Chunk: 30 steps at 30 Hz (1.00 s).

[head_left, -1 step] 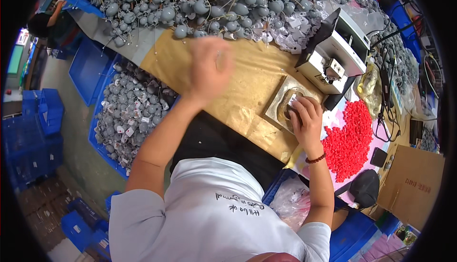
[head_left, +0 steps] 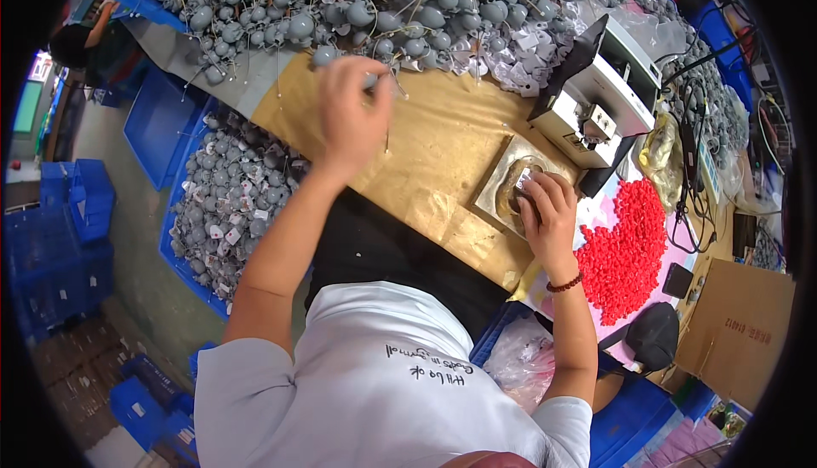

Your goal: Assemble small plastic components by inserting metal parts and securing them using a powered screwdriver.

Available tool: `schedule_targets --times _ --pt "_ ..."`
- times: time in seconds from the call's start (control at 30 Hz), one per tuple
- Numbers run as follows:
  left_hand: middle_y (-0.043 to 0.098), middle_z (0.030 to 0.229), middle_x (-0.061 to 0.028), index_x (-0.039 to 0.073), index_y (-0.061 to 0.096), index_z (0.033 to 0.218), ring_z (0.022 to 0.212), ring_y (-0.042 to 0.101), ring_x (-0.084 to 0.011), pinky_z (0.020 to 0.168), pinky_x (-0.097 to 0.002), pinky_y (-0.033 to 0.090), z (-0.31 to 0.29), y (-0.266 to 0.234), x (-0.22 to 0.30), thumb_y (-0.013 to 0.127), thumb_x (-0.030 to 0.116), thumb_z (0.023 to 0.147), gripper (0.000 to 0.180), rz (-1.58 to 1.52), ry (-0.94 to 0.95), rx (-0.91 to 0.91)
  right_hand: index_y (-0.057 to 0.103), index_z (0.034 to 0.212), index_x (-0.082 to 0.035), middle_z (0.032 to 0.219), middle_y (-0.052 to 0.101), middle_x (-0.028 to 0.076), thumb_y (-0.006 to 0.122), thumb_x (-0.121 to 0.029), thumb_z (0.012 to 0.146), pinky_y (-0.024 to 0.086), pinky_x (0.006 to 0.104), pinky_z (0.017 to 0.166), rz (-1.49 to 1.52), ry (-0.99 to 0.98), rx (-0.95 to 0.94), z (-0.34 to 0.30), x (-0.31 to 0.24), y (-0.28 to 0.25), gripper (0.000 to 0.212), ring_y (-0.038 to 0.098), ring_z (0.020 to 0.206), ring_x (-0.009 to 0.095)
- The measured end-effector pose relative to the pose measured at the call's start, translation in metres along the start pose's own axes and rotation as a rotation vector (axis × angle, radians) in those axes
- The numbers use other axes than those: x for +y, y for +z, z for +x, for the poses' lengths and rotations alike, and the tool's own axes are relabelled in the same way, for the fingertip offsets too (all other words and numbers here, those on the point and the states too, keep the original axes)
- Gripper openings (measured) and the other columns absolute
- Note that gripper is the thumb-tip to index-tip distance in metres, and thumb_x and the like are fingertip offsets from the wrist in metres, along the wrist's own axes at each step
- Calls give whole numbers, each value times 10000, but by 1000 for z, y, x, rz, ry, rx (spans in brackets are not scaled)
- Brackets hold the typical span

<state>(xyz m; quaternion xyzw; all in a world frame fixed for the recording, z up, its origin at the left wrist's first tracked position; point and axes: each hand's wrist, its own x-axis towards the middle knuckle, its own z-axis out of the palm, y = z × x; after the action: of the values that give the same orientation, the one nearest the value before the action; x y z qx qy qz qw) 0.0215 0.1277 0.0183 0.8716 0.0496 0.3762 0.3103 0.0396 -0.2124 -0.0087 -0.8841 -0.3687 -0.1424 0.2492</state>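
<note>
My left hand [head_left: 351,115] is raised over the tan work surface, fingers curled and pinched around a small grey ball-shaped part [head_left: 371,82]. A thin wire dangles by that hand. On the right, my right hand [head_left: 549,211] rests on a square metal fixture [head_left: 498,187] with an oval recess. Its bent fingertips press a small white piece [head_left: 522,180] at the recess; the fingers partly cover it. Above the left hand spreads a big heap of grey ball-shaped parts [head_left: 357,14] with thin wires.
A white and black bench machine [head_left: 600,94] stands beyond the fixture. Small red pieces [head_left: 625,255] lie heaped at right, near a cardboard box [head_left: 740,323]. Below left stands a blue bin [head_left: 174,242] full of grey parts. Flat silvery-white pieces [head_left: 519,55] lie near the machine.
My left hand has shifted slightly left, and the grey part between its fingers now shows. The right hand stays in place on the fixture.
</note>
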Motion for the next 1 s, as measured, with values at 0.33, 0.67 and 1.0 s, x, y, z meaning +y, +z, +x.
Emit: schedule_targets --times 0.33,0.67,1.0 --pt "559 1051 -105 58 602 1055 896 586 -227 794 -315 508 18 13 -37 800 122 756 364 -238 -359 -147 629 1145 -15 1127 650 166 744 -10 813 492 406 912 218 207 110 -3 10 1 351 618 1056 338" --pt "546 1150 -116 57 618 1233 1049 559 -250 896 -345 471 53 -16 109 716 -30 761 490 -499 207 -234 638 1127 18 1165 637 197 699 32 825 510 397 900 292 31 239 61 -22 -57 308 632 1049 352" --pt "561 1138 -131 76 649 1226 1012 578 -294 856 -374 499 52 -14 116 759 -10 735 510 -272 349 -179 596 1232 17 1213 631 186 719 -6 822 495 415 959 420 -43 236 82 -32 -59 429 614 1122 350"
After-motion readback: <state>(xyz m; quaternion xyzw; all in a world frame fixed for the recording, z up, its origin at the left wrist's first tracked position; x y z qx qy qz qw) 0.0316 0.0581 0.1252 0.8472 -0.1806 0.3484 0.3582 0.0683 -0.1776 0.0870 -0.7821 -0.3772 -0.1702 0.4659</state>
